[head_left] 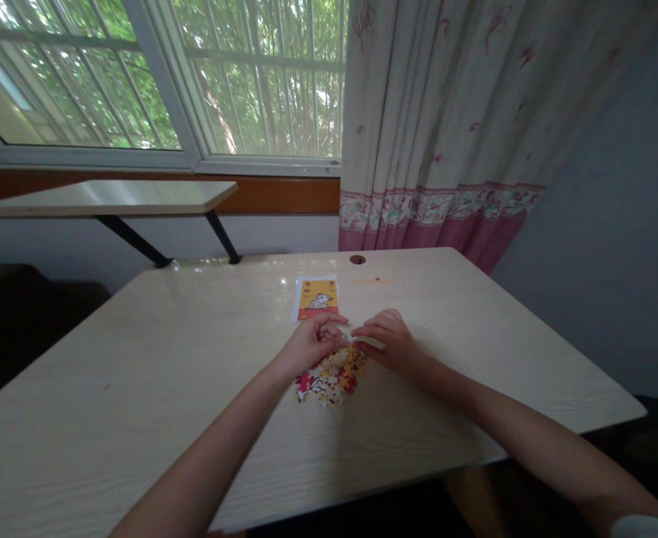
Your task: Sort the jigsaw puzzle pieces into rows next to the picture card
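Just above a pile of loose jigsaw puzzle pieces, my two hands meet fingertip to fingertip. The pieces are white, yellow, orange and red, and they overlap in a heap. A small whitish puzzle piece shows between the fingertips. My left hand is curled, its thumb and fingers closed at the piece's left side. From the right, my right hand pinches the piece with thumb and forefinger. Behind my left hand lies a picture card with a white animal on yellow and red; my fingers lie close to its lower edge.
A thin row of yellow-orange pieces lies on the pale wooden table, right of the card. Behind it is a round cable hole. A raised shelf on black legs stands back left, and a curtain hangs behind the table.
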A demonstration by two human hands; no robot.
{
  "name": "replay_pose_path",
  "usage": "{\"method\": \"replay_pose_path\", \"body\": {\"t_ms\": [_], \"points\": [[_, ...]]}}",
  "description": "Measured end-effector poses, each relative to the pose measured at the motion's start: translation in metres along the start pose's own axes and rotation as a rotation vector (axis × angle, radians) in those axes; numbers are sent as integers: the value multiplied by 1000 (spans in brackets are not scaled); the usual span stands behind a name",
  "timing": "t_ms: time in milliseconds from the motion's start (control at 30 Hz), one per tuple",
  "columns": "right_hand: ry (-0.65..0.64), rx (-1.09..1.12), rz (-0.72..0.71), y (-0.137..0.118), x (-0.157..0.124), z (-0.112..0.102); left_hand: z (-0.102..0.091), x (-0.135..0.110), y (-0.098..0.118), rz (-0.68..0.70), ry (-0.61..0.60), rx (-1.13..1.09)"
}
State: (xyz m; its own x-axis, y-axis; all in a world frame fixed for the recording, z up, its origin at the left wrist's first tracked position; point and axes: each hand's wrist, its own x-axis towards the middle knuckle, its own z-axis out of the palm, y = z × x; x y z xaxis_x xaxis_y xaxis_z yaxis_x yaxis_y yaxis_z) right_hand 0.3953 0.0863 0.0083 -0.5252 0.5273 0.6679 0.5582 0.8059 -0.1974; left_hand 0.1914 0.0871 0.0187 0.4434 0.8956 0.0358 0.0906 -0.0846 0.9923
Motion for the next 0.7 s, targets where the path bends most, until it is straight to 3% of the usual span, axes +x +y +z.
{"method": "replay_pose_path", "body": {"t_ms": [167,400,500,700], "points": [[52,-30,27,10,3,-6,-4,-1,6,87,74,97],[336,-130,188,67,0,-43,-37,4,-7,98,261,375],[324,-129,255,80,-5,-46,-47,5,-15,91,280,535],[248,-101,217,71,-3,-40,-47,2,-13,99,242,667]]}}
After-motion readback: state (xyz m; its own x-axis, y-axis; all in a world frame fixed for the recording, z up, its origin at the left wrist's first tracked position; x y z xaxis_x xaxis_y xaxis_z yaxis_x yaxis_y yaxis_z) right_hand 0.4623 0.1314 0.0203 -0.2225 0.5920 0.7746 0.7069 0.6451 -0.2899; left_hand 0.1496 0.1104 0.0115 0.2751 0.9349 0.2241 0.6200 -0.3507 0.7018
